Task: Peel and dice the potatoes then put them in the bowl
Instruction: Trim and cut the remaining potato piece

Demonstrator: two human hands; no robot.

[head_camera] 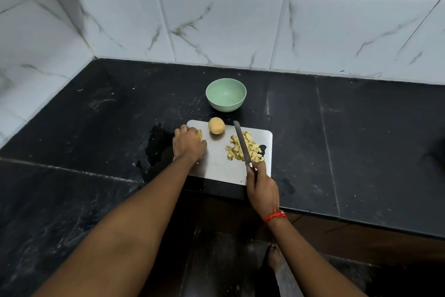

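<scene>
A steel cutting board (218, 164) lies on the black counter. On its right side is a heap of diced potato (251, 146). A whole peeled potato (216, 125) sits at the board's far edge. My left hand (189, 143) lies over the board's left edge, fingers curled round potato pieces (199, 134) that are mostly hidden. My right hand (261, 184) grips the handle of a knife (242, 142), whose blade lies across the diced heap. A pale green bowl (225, 94) stands empty just beyond the board.
Potato peels (157, 147) lie in a dark pile on the counter left of the board. White marbled tile walls (216, 27) close the back and left. The counter's front edge (313, 215) runs just behind my right wrist.
</scene>
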